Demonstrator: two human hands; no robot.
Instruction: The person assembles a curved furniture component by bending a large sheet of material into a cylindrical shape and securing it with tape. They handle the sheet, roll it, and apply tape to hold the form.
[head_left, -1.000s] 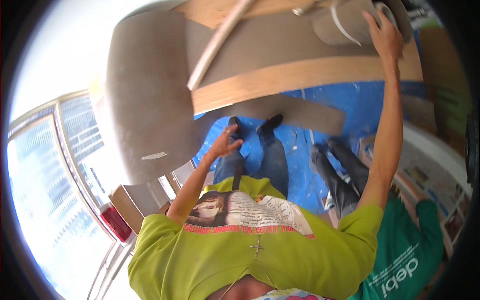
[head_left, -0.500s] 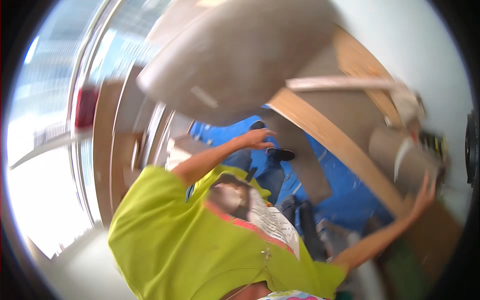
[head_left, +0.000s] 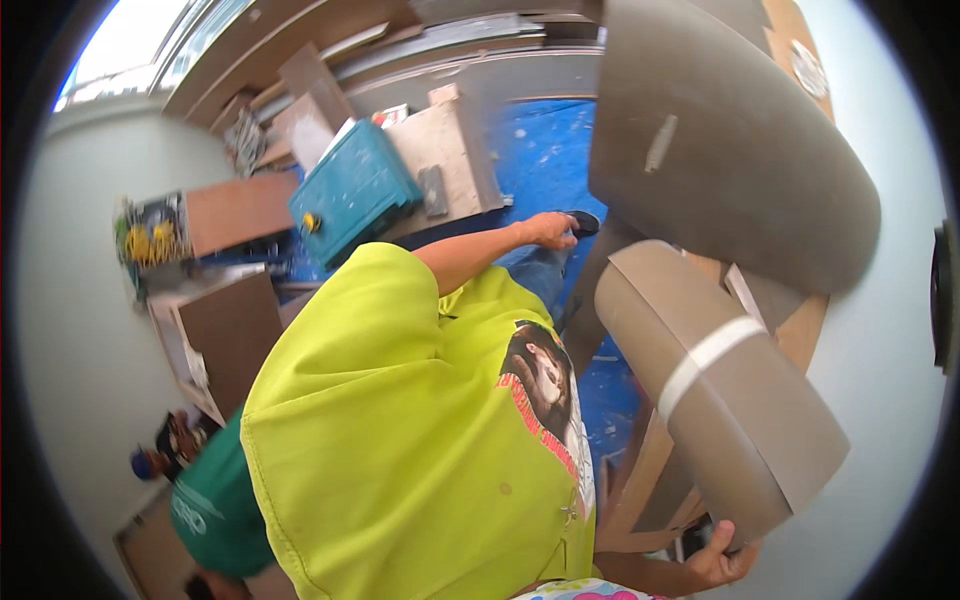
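A grey-brown roll of sheet material (head_left: 643, 318), bound by a white tape band (head_left: 712, 366), stands tilted at the right. My right hand (head_left: 722, 558) grips its near lower end, with the thumb showing against the edge and the other fingers partly hidden. My left hand (head_left: 550, 230) reaches forward in the middle, holding nothing I can see, its fingers loosely bent. It appears close to a dark shoe (head_left: 584, 223). Beyond the roll leans a larger curved grey-brown sheet (head_left: 740, 150) with a short tape strip on it.
Left of me lie a teal case (head_left: 355, 190) and a pale wooden box (head_left: 445, 160) on blue floor covering (head_left: 545, 140). Boards (head_left: 440, 65) line the far side. A person in a green shirt (head_left: 222, 500) is at the lower left. A pale wall (head_left: 890, 140) bounds the right.
My view has swung left, bringing in the case and the green-shirted person. The banded roll now appears nearer and raised, with my right hand at its end. My left hand remains without any object.
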